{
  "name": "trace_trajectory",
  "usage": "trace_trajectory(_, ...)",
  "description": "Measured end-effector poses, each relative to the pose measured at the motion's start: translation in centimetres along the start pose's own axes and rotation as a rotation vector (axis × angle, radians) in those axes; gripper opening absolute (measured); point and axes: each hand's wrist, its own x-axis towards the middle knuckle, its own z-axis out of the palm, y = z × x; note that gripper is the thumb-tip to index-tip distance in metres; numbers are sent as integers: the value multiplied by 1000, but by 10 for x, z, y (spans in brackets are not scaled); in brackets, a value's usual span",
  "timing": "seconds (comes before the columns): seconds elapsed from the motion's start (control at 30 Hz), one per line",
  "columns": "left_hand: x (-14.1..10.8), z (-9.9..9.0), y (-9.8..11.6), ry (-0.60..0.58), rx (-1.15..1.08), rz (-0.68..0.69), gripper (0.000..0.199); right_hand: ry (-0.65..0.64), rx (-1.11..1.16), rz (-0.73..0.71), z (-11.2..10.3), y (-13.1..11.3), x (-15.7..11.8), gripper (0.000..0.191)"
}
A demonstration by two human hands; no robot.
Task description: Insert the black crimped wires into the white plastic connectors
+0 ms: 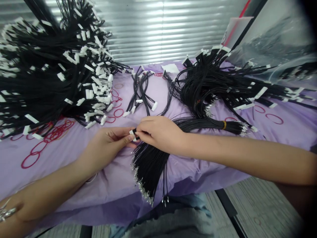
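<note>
- The left hand (105,143) pinches a small white connector (132,135) between thumb and fingers, its grip closed on the piece in front of the person
- The right hand (159,132) comes in from the other side, thumb and forefinger drawn together right beside the connector; whatever lies between those fingertips is too hidden to tell
- The step in hand looks like close fingertip work at the connector, probably on its wire side, though the exact join cannot be made out
- From this pose, fine handling seems to call for a steady left grip with the connector face kept square, and small, light movements of the right fingertips
- Under the right hand, a fan of loose black wires (150,165) spreads towards the person, silver tips outward, over the near part of the purple-covered bench (210,170); a few strands hang apart from the rest
- Just beyond the right wrist lies a wire bundle (208,124) tied with a yellow band (224,125)
- Farther back, a few short cables (141,87) cross between a big cable heap (47,76) with white ends on the left and a tangled cable pile (198,82) on the right
- Red rubber bands (57,131) lie beside the left heap, and a clear plastic bag (272,43) sits at the far right
</note>
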Motion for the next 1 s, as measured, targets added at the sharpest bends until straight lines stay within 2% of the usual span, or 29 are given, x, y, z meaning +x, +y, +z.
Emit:
trace_trajectory(0.07, 2, -1, -1, 18, -82, -13, 22, 41, -102, -60, -6, 1, -1, 30)
trace_trajectory(0.2, 8, -7, -3, 169, -216, -31, 28, 307, -259, -225, -22, 2, -7, 35)
trace_trajectory(0.23, 10, -8, -4, 200, -250, -47, 29, 294, -254, -280, -25, 2, -8, 35)
trace_trajectory(0.3, 13, -10, -6, 237, -319, -75, 27, 103, -194, -351, -28, 3, -10, 30)
trace_trajectory(0.4, 16, -11, -9, 247, -380, -58, 22, -266, -5, -243, -26, 7, -9, 21)
trace_trajectory(0.43, 16, -11, -11, 249, -374, -55, 22, -330, 70, -186, -25, 9, -8, 19)
trace_trajectory(0.5, 16, -11, -12, 254, -356, -56, 23, -373, 196, -154, -22, 13, -5, 13)
trace_trajectory(0.63, 16, -12, -13, 236, -331, -63, 28, -281, 371, -201, -18, 18, -3, 13)
trace_trajectory(0.73, 14, -13, -12, 226, -299, -61, 28, -132, 529, -94, -18, 18, -4, 16)
trace_trajectory(0.83, 12, -13, -11, 228, -281, -69, 26, -58, 657, -20, -18, 17, -4, 19)
trace_trajectory(0.9, 10, -12, -9, 231, -278, -77, 29, -16, 633, -45, -17, 15, -4, 17)
trace_trajectory(1.0, 8, -11, -6, 212, -269, -65, 31, 115, 486, -194, -15, 13, -5, 15)
